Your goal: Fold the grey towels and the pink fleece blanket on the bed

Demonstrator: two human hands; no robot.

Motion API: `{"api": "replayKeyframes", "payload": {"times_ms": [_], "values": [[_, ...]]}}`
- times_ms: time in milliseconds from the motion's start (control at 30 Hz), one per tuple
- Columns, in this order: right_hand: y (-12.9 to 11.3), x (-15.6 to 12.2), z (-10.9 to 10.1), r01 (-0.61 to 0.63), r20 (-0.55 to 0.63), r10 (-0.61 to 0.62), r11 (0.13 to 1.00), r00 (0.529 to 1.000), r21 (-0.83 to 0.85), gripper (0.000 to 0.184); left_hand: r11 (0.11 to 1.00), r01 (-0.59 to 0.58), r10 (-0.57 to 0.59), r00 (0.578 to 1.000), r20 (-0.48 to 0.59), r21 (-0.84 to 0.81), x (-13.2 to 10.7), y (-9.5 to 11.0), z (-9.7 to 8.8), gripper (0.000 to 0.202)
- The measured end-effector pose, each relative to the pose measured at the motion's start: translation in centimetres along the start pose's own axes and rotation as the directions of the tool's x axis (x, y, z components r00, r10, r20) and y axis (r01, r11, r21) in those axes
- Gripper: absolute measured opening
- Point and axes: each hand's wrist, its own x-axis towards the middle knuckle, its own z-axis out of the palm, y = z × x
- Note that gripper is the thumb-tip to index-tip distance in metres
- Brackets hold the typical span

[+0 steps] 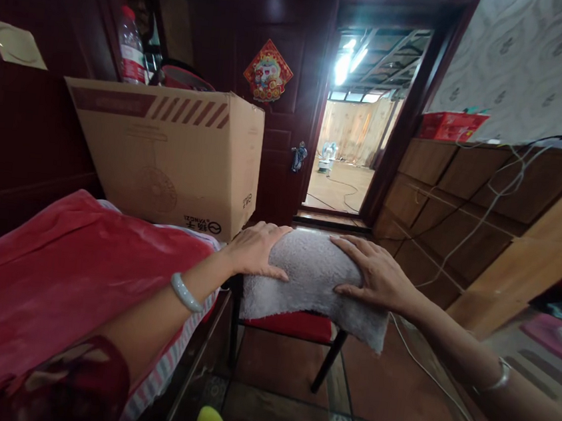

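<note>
A home bedroom is indicated by a red-covered bed (55, 260), a dark red wooden door (276, 163) bearing a red-and-gold paper charm (268, 70), and grey patterned wallpaper (533, 56).

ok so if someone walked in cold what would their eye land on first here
First, the left hand and right hand resting on a fluffy grey cloth over a red-seated stool at centre. Left of them lies a red blanket in front of a cardboard box, and straight ahead a bright doorway stands beside a dark red door with a red-and-gold paper decoration.
</note>
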Motion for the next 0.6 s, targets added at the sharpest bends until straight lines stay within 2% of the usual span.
{"api": "replayKeyframes", "payload": {"times_ms": [167,300,433,600], "values": [[1.4,-1.1,-0.8,0.05,0.065,-0.051,0.999,0.997,0.02,0.114,1.0,-0.027,0.028,0.997,0.078,-0.014,-0.2,-0.4,-1.0,0.113],[2.7,-2.4,-1.3,0.031,0.104,-0.031,1.0,0.994,-0.001,0.127,0.999,-0.033,0.032,0.995,0.093,0.002,-0.7,-1.5,-1.5,0.121],[2.9,-2.7,-1.1,0.018,0.093,-0.026,0.997,0.995,0.079,0.119,0.999,-0.053,0.053,0.991,0.122,0.002,-0.9,-1.9,-1.4,0.115],[2.8,-2.6,-0.2,-0.044,0.054,0.036,0.989,0.998,0.139,0.111,0.997,-0.08,0.08,0.993,0.09,-0.003,-0.9,-1.9,-1.0,0.109]]}}
